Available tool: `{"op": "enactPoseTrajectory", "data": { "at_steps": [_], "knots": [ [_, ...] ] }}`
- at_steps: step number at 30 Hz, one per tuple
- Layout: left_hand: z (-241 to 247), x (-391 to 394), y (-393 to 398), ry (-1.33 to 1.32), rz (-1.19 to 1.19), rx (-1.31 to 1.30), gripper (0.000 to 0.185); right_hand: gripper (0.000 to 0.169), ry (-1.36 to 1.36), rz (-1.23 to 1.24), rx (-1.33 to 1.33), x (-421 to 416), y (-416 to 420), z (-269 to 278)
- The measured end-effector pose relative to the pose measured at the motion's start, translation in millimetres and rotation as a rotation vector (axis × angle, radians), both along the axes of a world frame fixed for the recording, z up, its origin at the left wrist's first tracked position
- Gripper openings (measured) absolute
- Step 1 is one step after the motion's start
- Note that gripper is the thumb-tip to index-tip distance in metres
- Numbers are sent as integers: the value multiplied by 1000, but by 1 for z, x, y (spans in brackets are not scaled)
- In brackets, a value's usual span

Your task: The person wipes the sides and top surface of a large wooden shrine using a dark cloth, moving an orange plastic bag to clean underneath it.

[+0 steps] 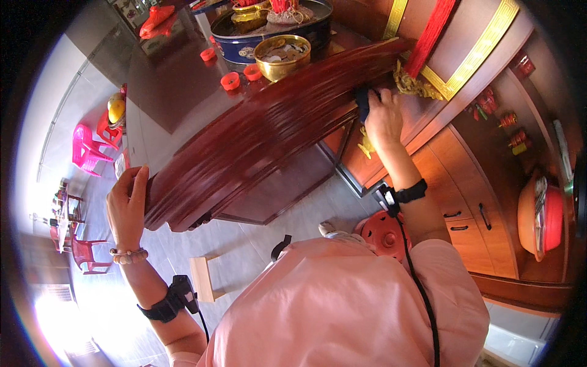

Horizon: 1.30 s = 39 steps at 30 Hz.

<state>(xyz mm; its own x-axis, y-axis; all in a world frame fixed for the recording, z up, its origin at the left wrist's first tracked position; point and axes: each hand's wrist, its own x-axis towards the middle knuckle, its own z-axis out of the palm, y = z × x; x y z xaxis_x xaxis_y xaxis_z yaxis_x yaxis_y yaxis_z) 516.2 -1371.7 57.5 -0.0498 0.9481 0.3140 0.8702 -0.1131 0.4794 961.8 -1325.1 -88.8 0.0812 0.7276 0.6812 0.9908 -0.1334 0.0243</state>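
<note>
A dark red lacquered wooden altar table (pixel 275 124) with a moulded front edge spans the view before me. My right hand (pixel 384 119) presses a dark cloth (pixel 362 103) against the moulding near its right end. Fingers of my left hand (pixel 126 206) curl around the table's left front corner. A brass bowl of coins (pixel 283 57) sits on the tabletop near the front edge. Small red plastic cups (pixel 230 81) stand beside it. Behind the bowl, a large round blue tin (pixel 238 50) holds pots with red incense sticks (pixel 284 5).
Right of the table, a red tassel (pixel 431 39) hangs over gold trim, beside wooden cabinets (pixel 451 183). A red plastic stool (pixel 385 234) stands on the floor by my body, and a small wooden stool (pixel 202 277) lower left. A pink chair (pixel 87 149) is farther left.
</note>
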Motion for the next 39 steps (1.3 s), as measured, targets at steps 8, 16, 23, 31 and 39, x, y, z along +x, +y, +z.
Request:
{"op": "enactPoseTrajectory", "data": {
  "at_steps": [8, 16, 23, 31, 39],
  "knots": [
    [-4, -4, 1, 5, -22, 22, 39, 28, 129, 367, -71, -98, -41, 9],
    [-2, -5, -1, 50, 48, -26, 41, 22, 101, 794, -162, -209, -67, 23],
    [-6, -1, 3, 109, 32, 5, 47, 33, -125, 949, -269, -288, -77, 25],
    [-4, -6, 0, 196, 56, 44, 53, 29, -149, 1074, -150, -357, -85, 21],
    [-8, -9, 0, 150, 59, 107, 51, 32, 12, 1090, -260, -316, -78, 20]
  ]
}}
